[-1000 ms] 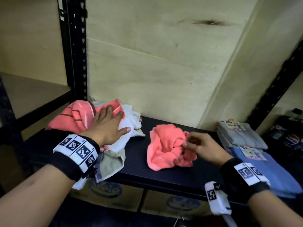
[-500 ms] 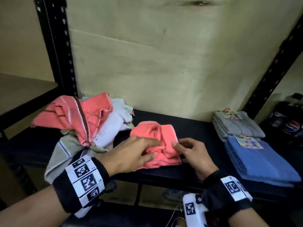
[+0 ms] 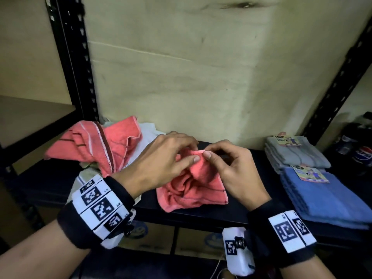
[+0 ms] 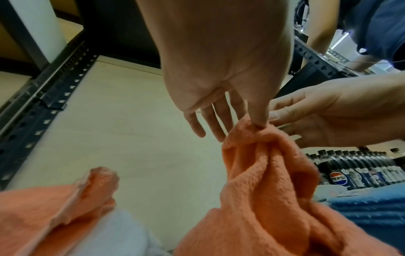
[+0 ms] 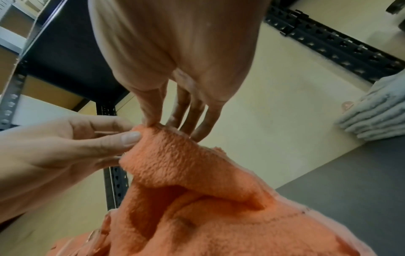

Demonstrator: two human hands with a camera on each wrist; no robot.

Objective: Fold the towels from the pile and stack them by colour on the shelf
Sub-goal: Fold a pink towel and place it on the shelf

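The left hand [image 3: 161, 158] and right hand [image 3: 231, 166] meet fingertip to fingertip, each pinching the raised top edge of a crumpled coral terry towel [image 3: 193, 190] that sags below them onto the black shelf [image 3: 251, 158]. Left of the left hand lies the jumbled towel pile [image 3: 96, 146]; right of the right hand sit folded grey towels [image 3: 296, 156] and folded blue towels [image 3: 326, 198].

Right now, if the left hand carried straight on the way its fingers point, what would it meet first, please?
The left hand pinches the coral towel, fingers pointing toward the right hand. Straight on, it would probably meet that hand's fingertips first; the gap looks tiny, though depth is unclear.
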